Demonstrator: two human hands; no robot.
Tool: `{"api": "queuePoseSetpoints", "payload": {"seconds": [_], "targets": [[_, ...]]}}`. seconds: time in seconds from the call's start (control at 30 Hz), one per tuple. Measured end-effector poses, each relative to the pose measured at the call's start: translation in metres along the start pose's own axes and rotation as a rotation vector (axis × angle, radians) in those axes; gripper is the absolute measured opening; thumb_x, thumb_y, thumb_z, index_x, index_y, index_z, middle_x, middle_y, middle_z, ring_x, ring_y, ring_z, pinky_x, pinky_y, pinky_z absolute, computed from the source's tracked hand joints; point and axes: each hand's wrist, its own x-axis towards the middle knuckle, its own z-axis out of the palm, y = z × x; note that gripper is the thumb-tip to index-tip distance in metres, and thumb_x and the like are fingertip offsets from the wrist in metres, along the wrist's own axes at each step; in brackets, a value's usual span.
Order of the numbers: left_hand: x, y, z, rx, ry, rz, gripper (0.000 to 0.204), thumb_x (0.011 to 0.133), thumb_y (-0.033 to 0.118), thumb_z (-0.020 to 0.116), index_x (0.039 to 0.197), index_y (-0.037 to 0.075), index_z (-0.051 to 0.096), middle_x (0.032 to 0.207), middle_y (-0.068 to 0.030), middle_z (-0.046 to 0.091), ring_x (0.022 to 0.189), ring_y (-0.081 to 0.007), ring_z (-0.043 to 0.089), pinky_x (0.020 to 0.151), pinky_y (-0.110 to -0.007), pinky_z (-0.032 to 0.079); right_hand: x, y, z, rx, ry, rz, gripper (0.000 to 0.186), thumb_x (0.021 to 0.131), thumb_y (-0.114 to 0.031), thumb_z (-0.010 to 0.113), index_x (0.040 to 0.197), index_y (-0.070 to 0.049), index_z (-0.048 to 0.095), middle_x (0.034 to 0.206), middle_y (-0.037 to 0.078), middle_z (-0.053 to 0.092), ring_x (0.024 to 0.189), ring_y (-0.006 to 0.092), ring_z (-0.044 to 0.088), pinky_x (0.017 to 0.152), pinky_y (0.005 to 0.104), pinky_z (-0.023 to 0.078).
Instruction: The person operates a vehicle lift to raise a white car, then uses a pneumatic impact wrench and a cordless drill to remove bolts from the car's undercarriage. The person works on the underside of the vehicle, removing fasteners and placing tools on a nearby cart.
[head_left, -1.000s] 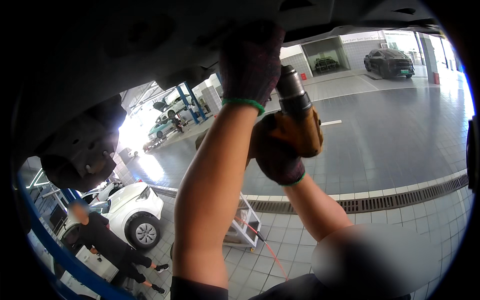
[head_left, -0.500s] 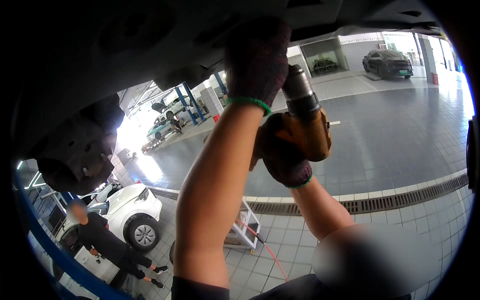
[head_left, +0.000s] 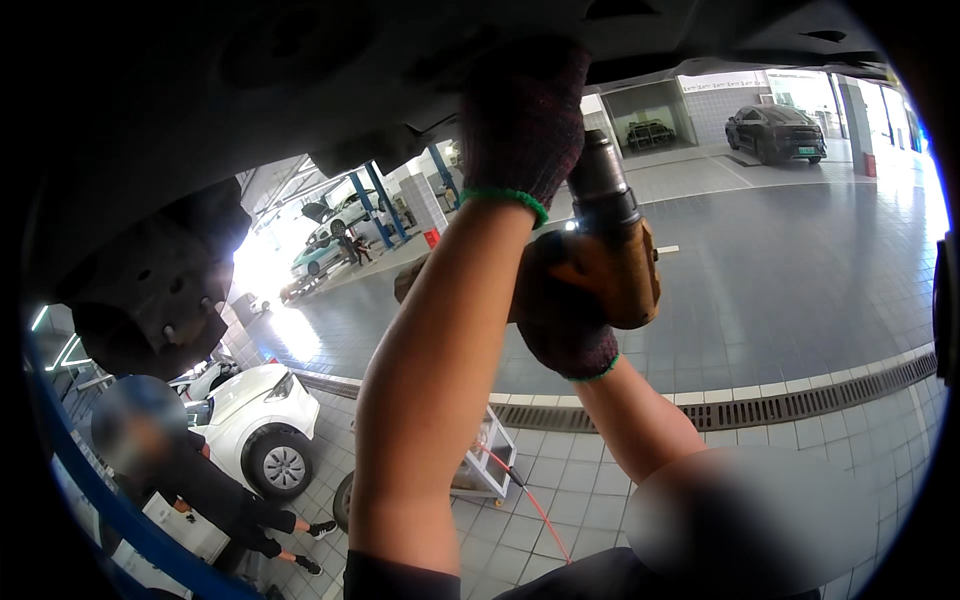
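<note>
Overhead is the dark underside of a raised car (head_left: 390, 70). My left hand (head_left: 525, 125), in a dark knitted glove with a green cuff, reaches up against it; its fingers are lost in shadow. Just below and to the right, my right hand (head_left: 572, 345), in a matching glove, is closed round the handle of a yellow and black cordless impact wrench (head_left: 630, 275). The wrench stands nearly upright with its metal nose (head_left: 598, 165) pointing up beside my left hand. Whether its tip touches anything I cannot tell. A small light glows on the tool body.
A dark metal suspension part (head_left: 165, 300) hangs at the left. Past a blue lift post (head_left: 150, 530) a person in dark clothes (head_left: 235, 500) stands near a white car (head_left: 265, 420). A wheeled cart (head_left: 495, 455) and red hose (head_left: 545, 525) are below. A floor drain grate (head_left: 770, 408) crosses behind.
My left hand has shifted slightly right, and the wrench has moved a little with my right hand still round it. A light now shows on the tool. The person at left has leaned slightly.
</note>
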Motion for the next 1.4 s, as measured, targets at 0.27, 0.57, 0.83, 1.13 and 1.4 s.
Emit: {"api": "queuePoseSetpoints", "payload": {"seconds": [0.27, 0.57, 0.83, 1.13, 1.4], "targets": [[-0.001, 0.009, 0.002, -0.036, 0.021, -0.051, 0.031, 0.095, 0.034, 0.067, 0.093, 0.004, 0.077, 0.095, -0.022, 0.076, 0.093, -0.0409, 0.074, 0.082, -0.046, 0.059, -0.001, -0.007, 0.011, 0.071, 0.002, -0.083, 0.026, 0.095, -0.003, 0.068, 0.119, -0.002, 0.058, 0.103, 0.014, 0.072, 0.088, 0.0273, 0.075, 0.076, 0.0401, 0.062], [0.003, 0.005, 0.004, -0.005, 0.036, -0.021, 0.034, 0.096, 0.036, 0.066, 0.091, 0.004, 0.076, 0.092, -0.0217, 0.075, 0.09, -0.0419, 0.074, 0.081, -0.047, 0.059, 0.006, -0.009, 0.016, 0.072, -0.009, -0.08, 0.026, 0.094, -0.005, 0.069, 0.118, -0.002, 0.058, 0.099, 0.016, 0.072, 0.081, 0.0318, 0.075, 0.069, 0.0429, 0.063], [-0.001, 0.011, 0.003, -0.039, 0.016, -0.086, 0.034, 0.096, 0.036, 0.066, 0.09, 0.004, 0.075, 0.093, -0.0219, 0.075, 0.09, -0.0424, 0.073, 0.08, -0.047, 0.059, 0.0, -0.008, 0.013, 0.112, 0.09, -0.065, 0.03, 0.092, -0.006, 0.069, 0.119, -0.003, 0.058, 0.099, 0.016, 0.071, 0.08, 0.0323, 0.074, 0.066, 0.0454, 0.063], [-0.003, 0.014, 0.002, -0.035, 0.014, -0.123, 0.032, 0.096, 0.033, 0.064, 0.09, 0.004, 0.075, 0.092, -0.0219, 0.075, 0.087, -0.0419, 0.073, 0.077, -0.048, 0.058, 0.003, -0.004, 0.016, 0.097, 0.022, -0.121, 0.028, 0.091, -0.003, 0.069, 0.116, -0.003, 0.059, 0.099, 0.018, 0.071, 0.079, 0.0316, 0.075, 0.065, 0.0442, 0.063], [0.0, 0.0, 0.007, -0.034, 0.073, 0.035, 0.035, 0.095, 0.035, 0.065, 0.088, 0.004, 0.076, 0.088, -0.0222, 0.075, 0.085, -0.0427, 0.073, 0.077, -0.047, 0.058, 0.0, 0.0, 0.026, 0.134, 0.142, -0.059, 0.025, 0.092, -0.003, 0.068, 0.115, -0.002, 0.058, 0.098, 0.017, 0.071, 0.079, 0.0313, 0.074, 0.068, 0.0438, 0.063]]}}
